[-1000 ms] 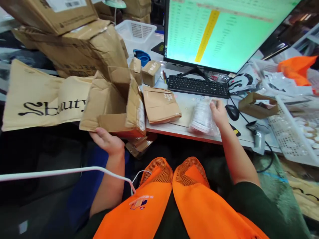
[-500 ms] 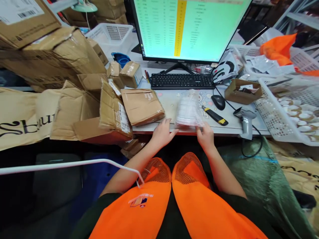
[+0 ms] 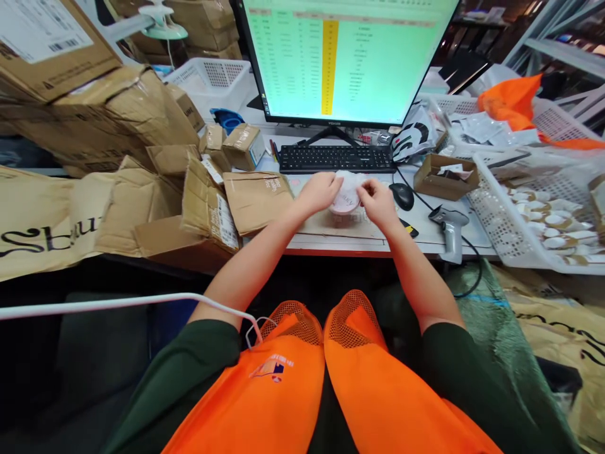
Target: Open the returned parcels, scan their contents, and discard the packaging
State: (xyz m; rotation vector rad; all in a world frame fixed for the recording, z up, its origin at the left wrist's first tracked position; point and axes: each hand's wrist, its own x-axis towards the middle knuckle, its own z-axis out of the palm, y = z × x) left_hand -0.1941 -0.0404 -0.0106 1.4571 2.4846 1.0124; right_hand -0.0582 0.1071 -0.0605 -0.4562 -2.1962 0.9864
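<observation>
Between my two hands stands a round, pale package in clear plastic wrap (image 3: 346, 197), with dark lettering on its face and a pinkish rim. Its exact kind is hard to make out through the wrap. My left hand (image 3: 321, 192) is closed on the package's left edge. On the other side, the fingers of my right hand (image 3: 377, 199) pinch the wrap at its right edge. Below it lies the desk's front part (image 3: 331, 243). A yellow-and-black utility knife (image 3: 409, 228) is partly hidden by my right forearm.
A flattened cardboard box (image 3: 255, 200) and an open carton (image 3: 174, 243) sit to the left. Behind are a keyboard (image 3: 338, 159) and monitor (image 3: 350, 69). On the right are a mouse (image 3: 401, 196), barcode scanner (image 3: 451, 230), small box (image 3: 445, 178) and white basket (image 3: 501, 233).
Both hands have moved up and away from the desk's front edge. The package has tilted so its round lettered face shows, and my left hand has closed on it.
</observation>
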